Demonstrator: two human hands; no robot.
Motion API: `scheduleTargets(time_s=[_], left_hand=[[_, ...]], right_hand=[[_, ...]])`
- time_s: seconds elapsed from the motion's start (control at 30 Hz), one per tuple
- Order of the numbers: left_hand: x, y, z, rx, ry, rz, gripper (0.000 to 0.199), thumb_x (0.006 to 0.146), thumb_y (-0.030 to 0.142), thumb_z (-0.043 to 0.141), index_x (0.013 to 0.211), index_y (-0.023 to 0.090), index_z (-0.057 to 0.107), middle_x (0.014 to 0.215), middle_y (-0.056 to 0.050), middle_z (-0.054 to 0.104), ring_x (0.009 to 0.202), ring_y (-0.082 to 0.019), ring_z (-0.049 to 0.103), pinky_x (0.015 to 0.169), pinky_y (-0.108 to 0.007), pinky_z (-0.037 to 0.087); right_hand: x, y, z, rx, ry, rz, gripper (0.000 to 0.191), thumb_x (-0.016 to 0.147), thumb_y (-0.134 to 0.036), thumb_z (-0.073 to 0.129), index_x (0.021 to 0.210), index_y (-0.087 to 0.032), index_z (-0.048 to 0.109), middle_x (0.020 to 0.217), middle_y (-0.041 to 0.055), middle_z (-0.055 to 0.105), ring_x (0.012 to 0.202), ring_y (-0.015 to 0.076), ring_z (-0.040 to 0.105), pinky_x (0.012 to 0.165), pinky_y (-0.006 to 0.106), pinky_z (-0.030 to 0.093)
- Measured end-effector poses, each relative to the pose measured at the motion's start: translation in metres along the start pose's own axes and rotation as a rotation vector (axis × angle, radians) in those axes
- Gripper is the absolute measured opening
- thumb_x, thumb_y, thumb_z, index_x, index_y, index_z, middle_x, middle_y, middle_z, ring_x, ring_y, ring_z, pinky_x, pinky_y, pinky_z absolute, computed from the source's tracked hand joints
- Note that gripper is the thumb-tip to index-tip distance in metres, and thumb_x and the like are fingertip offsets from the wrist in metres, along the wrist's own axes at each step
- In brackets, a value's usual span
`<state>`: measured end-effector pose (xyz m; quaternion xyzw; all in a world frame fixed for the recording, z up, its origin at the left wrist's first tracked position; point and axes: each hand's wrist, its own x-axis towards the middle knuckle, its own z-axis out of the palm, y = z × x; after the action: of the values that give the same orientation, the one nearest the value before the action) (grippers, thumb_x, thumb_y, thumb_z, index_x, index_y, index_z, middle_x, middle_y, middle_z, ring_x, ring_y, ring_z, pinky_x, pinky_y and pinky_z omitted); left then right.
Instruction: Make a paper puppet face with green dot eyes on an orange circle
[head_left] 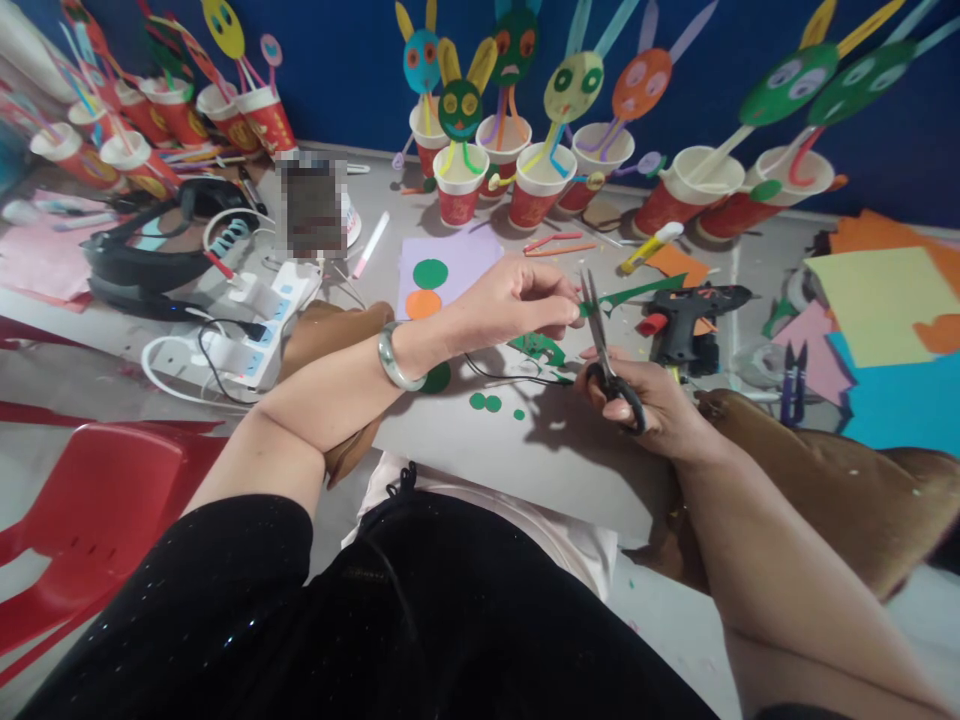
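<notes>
My left hand point(536, 300), with a bangle on its wrist, pinches a small piece of green paper point(584, 309) over the table. Black-handled scissors point(604, 350) are in my right hand point(645, 400), their blades pointing up beside my left fingertips and the green piece. Small green circles point(485, 402) lie on the table below my hands. Green paper scraps point(540, 348) lie between my hands. A larger green circle point(430, 273) and an orange circle point(424, 305) rest on purple paper point(472, 250).
Red cups point(536, 190) with paper animal faces line the back. A black glue gun point(682, 320) and coloured paper point(885, 310) are at right. A power strip point(274, 320) with cables lies left, near a red chair point(112, 500). Brown cloth point(825, 490) drapes the right edge.
</notes>
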<state>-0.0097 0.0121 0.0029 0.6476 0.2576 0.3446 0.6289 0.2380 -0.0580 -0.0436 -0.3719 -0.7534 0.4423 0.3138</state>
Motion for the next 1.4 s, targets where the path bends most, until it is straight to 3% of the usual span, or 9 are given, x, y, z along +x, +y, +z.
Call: scheduleTargets(time_s=[0.1, 0.3, 0.6, 1.13, 1.4], left_hand=[[0.0002, -0.0014, 0.0007, -0.003, 0.033, 0.003, 0.033, 0.095, 0.037, 0.074, 0.071, 0.016, 0.065, 0.072, 0.002, 0.066, 0.070, -0.007, 0.065, 0.070, -0.022, 0.053], [0.0016, -0.0050, -0.0014, -0.016, -0.013, 0.044, 0.040, 0.078, 0.047, 0.092, 0.075, 0.016, 0.068, 0.069, 0.003, 0.064, 0.066, -0.007, 0.057, 0.064, -0.024, 0.047], [-0.0002, -0.0028, 0.0047, -0.058, -0.022, 0.011, 0.038, 0.076, 0.042, 0.094, 0.071, 0.014, 0.069, 0.068, 0.002, 0.064, 0.066, -0.006, 0.055, 0.063, -0.024, 0.044], [0.0010, -0.0057, 0.0005, -0.036, -0.041, 0.007, 0.038, 0.077, 0.042, 0.093, 0.072, 0.014, 0.068, 0.068, 0.002, 0.062, 0.066, -0.007, 0.052, 0.063, -0.025, 0.040], [0.0027, -0.0037, -0.0021, -0.007, -0.055, 0.002, 0.031, 0.077, 0.034, 0.091, 0.069, 0.015, 0.067, 0.068, 0.001, 0.064, 0.065, -0.007, 0.054, 0.063, -0.024, 0.041]], right_hand=[[0.0002, 0.0008, 0.0003, 0.013, 0.004, -0.015, 0.072, 0.081, -0.093, 0.066, 0.065, -0.024, 0.054, 0.063, -0.0005, 0.053, 0.078, 0.0220, 0.052, 0.088, 0.040, 0.043], [0.0012, -0.0002, 0.0019, 0.016, 0.008, -0.019, 0.073, 0.080, -0.093, 0.066, 0.064, -0.024, 0.054, 0.061, -0.0011, 0.051, 0.077, 0.0218, 0.052, 0.086, 0.039, 0.041], [0.0021, -0.0044, 0.0032, -0.007, 0.000, -0.025, 0.072, 0.082, -0.094, 0.062, 0.067, -0.024, 0.054, 0.066, -0.0006, 0.058, 0.075, 0.0208, 0.050, 0.089, 0.040, 0.041], [0.0016, -0.0031, 0.0042, 0.024, -0.017, -0.069, 0.068, 0.088, -0.089, 0.063, 0.069, -0.024, 0.054, 0.065, -0.0034, 0.054, 0.072, 0.0192, 0.050, 0.097, 0.042, 0.040], [0.0012, -0.0039, 0.0032, -0.004, -0.027, -0.029, 0.072, 0.083, -0.095, 0.061, 0.067, -0.024, 0.053, 0.063, -0.0021, 0.053, 0.074, 0.0209, 0.050, 0.096, 0.043, 0.042]])
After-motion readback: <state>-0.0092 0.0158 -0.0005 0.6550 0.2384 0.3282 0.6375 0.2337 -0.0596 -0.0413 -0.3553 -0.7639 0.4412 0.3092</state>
